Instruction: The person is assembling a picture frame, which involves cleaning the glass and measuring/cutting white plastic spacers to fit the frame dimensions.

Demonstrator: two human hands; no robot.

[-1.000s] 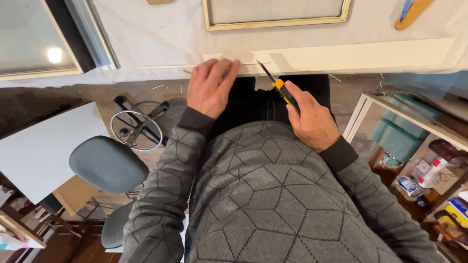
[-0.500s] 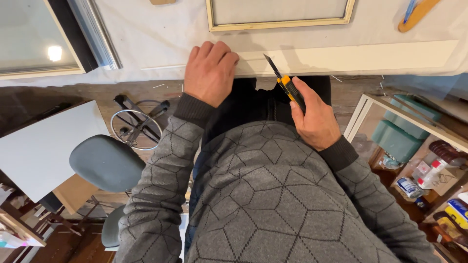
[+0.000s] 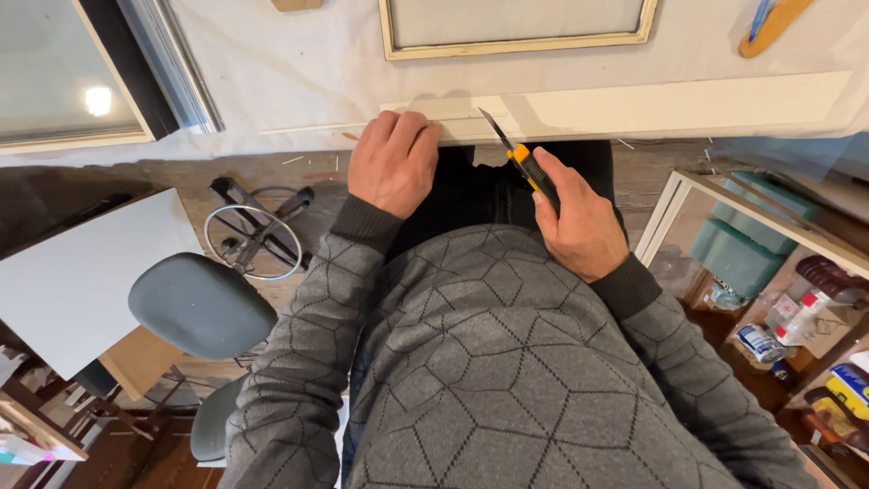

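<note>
My left hand [image 3: 395, 163] lies flat, fingers together, pressing the left end of a long white strip [image 3: 688, 101] at the near edge of the cloth-covered table [image 3: 299, 72]. In my right hand [image 3: 579, 222] I grip a yellow and black utility knife [image 3: 518, 154]. Its extended blade points up and left, and the tip touches the strip just right of my left fingers. Grey patterned sleeves cover both forearms.
A wooden frame [image 3: 516, 41] lies on the table beyond the strip, a larger glazed frame [image 3: 81, 81] at the left, a yellow tool [image 3: 774, 25] at top right. Below: a grey stool [image 3: 201, 312], a white board [image 3: 77, 281], shelves with bottles [image 3: 797, 317].
Both hands have stayed at the strip. The knife blade has slid a little toward me along it, and the view has shifted slightly.
</note>
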